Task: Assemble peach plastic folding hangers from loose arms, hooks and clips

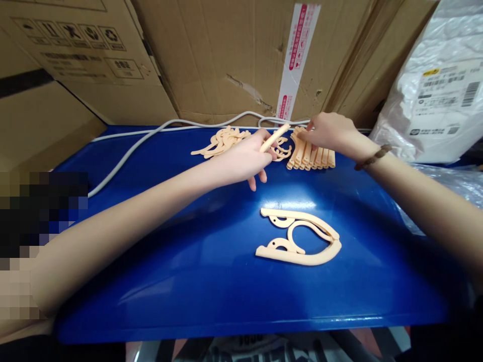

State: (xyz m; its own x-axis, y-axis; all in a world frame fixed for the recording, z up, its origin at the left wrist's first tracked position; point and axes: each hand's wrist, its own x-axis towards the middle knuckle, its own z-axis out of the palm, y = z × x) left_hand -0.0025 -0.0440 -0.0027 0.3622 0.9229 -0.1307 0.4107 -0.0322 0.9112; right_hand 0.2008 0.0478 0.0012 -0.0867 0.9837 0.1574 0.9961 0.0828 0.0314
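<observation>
Behind a glossy blue bench [226, 296] with a smooth, rounded front edge stand a broad brown cardboard box [211, 60], its face creased and torn in spots, and a printed carton [83, 75] to its left. A crinkled, translucent plastic bag [407, 125] slumps at the right. A smooth white cable [179, 120] loops along the rear. The left hand [251, 153] has its fingers closed on a slim, pale peach stick-like piece [275, 137]; the right hand [334, 131], below a braided brown bracelet [373, 157] on its wrist, reaches over a row of slender matching arms [311, 157], its fingertips at the row's left end. Nearer the front edge lies a folded hanger [313, 259], two bowed arms meeting at a joint around a curved hook. Flat, curled pieces [222, 141] heap up by the cable. The left hand partly covers more curved parts [283, 150], and whether the right hand grips any arm I cannot tell; pixel blocks mask the far left, and lettering on fabric below the bench is cut off. The carton bears handling icons and a recycling triangle; the white tape [296, 60] has red print and the bag's label [449, 95] barcodes, their small text illegible.
</observation>
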